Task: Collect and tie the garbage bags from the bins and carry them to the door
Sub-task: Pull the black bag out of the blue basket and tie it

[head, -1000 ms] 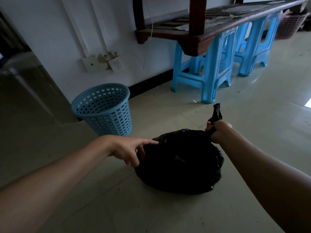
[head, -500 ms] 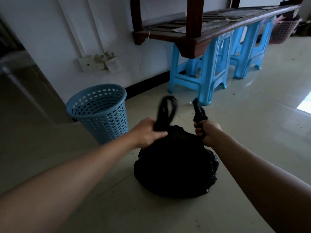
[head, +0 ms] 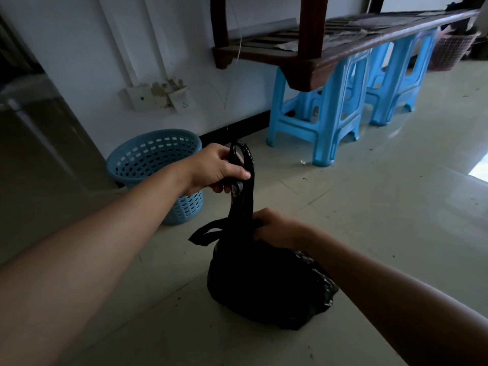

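A full black garbage bag [head: 264, 286] sits on the tiled floor in front of me. My left hand [head: 216, 170] grips one handle loop and holds it stretched upward above the bag. My right hand [head: 274, 227] grips the other handle low at the bag's neck; that handle's loop sticks out sideways to the left, crossing the raised one. A light blue perforated bin [head: 155, 165] stands behind my left forearm near the wall, with no bag visible in it.
Two blue plastic stools [head: 324, 122] hold up a dark wooden slatted frame [head: 343, 48] along the wall. A pink basket [head: 454, 48] stands at the far right. Loose wall sockets [head: 158, 96] hang on the wall above the bin.
The two handles were held up side by side. Now my left hand has lifted its handle higher, and my right hand has dropped to the bag's neck, crossing its handle to the left.
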Demonstrator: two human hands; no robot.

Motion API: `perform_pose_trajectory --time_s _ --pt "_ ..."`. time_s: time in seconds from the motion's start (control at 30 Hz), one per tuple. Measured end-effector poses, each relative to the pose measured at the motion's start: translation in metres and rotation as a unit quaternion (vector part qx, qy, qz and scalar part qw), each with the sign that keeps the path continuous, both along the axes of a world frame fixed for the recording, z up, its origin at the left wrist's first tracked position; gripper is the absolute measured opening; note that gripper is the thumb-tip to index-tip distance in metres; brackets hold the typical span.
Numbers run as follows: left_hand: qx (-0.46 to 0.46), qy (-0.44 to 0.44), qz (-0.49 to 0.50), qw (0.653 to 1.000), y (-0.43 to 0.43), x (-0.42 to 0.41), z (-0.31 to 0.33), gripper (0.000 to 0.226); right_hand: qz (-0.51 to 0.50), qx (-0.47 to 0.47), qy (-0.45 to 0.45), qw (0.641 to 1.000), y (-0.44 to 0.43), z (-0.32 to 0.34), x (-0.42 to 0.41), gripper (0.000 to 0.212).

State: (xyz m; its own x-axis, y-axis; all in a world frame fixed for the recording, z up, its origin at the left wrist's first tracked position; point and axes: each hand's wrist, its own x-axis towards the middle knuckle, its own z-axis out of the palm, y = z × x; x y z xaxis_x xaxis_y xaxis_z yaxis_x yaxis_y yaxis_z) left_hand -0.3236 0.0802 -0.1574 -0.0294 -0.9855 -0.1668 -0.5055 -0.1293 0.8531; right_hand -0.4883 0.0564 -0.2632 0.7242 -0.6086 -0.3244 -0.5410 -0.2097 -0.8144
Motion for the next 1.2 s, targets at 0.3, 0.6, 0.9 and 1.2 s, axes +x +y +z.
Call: perform_pose_trajectory --time_s 0.3,0.6,0.9,1.2 --pt "0.079 0.062 0.053 0.994 -0.008 0.031 -0.02 0.001 -0.058 0.209 -0.036 0.976 0.035 -0.004 0.022 0.049" --pt "0.224 0.059 0.004 0.973 0.014 0.062 -0.058 0.017 -0.278 0.304 -0.165 0.896 -0.002 -0.005 0.007 0.043" --pt "0.181 -0.055 0.02 0.982 0.016 0.03 -0.089 0.064 -0.364 0.294 -0.193 0.862 -0.032 0.005 -0.024 0.016" --pt "0.108 -0.099 -0.068 0.987 0.006 -0.007 -0.089 0.1 -0.247 0.313 -0.216 0.891 -0.031 0.027 -0.023 0.036"
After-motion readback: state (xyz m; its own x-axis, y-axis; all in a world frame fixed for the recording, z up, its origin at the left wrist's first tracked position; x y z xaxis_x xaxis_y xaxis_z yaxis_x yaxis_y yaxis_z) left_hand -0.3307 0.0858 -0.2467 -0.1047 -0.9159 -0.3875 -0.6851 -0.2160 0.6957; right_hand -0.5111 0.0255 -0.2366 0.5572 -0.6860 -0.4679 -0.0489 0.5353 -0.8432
